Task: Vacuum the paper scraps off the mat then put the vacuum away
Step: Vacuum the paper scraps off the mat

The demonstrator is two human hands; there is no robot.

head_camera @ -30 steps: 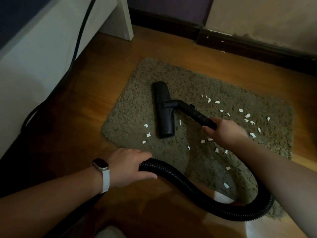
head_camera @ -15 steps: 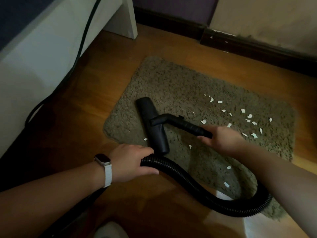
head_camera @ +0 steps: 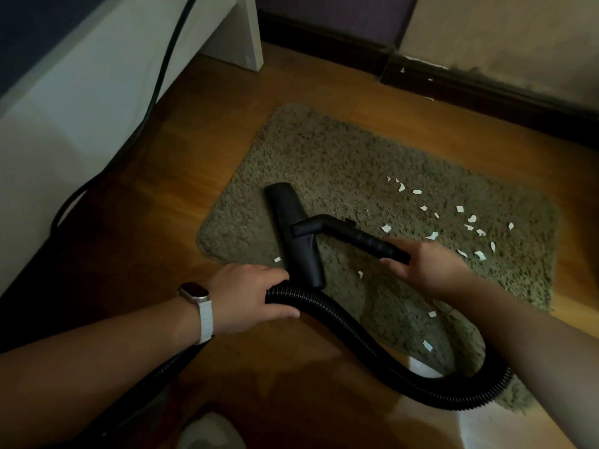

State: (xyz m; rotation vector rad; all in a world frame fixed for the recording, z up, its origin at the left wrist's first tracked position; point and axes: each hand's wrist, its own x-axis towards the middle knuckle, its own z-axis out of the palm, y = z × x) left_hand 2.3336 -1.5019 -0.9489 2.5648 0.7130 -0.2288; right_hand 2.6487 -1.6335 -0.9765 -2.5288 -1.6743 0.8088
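At mat's [head_camera: 324, 150] near-left corner: nozzle [head_camera: 286, 205]; scraps [head_camera: 471, 218] right; bare pile beyond.

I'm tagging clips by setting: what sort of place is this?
Probably a room in a home: a shaggy mat on a wood floor, a dark skirting board along the wall, and white furniture beside it.

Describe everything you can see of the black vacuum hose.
The hose is black, ribbed and looks like flexible plastic. The left hand grips it beside the floor nozzle. From there it sweeps right over the wooden floor and the near edge of the mat, loops up and vanishes behind the right forearm. Another stretch trails back under the left forearm.
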